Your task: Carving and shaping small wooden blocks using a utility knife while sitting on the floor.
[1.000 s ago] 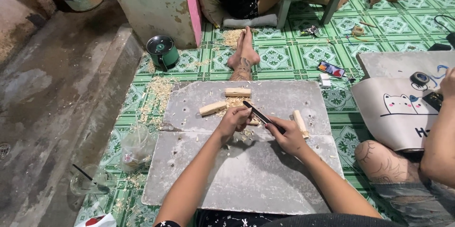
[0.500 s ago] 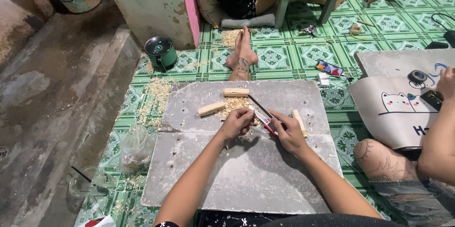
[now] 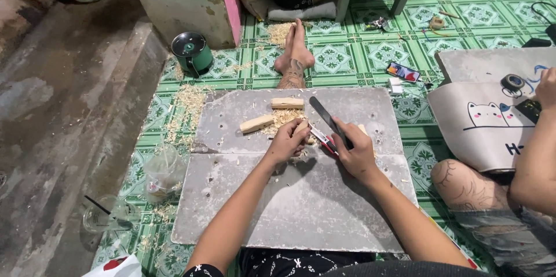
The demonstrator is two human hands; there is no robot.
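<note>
Left hand [image 3: 288,140] curled shut on a small wood piece [image 3: 303,130], mostly hidden by fingers. Right hand [image 3: 354,151] fisted round knife [image 3: 328,122]; handle barely visible.

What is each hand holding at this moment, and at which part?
The right hand holds a knife by its handle, with the dark blade pointing away. The left hand grips a small wood piece; fingers hide most of it, so the exact place cannot be told.

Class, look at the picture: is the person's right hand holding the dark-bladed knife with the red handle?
Yes: the right hand grips the red handle of the dark-bladed knife, blade pointing away over the grey board.
</note>
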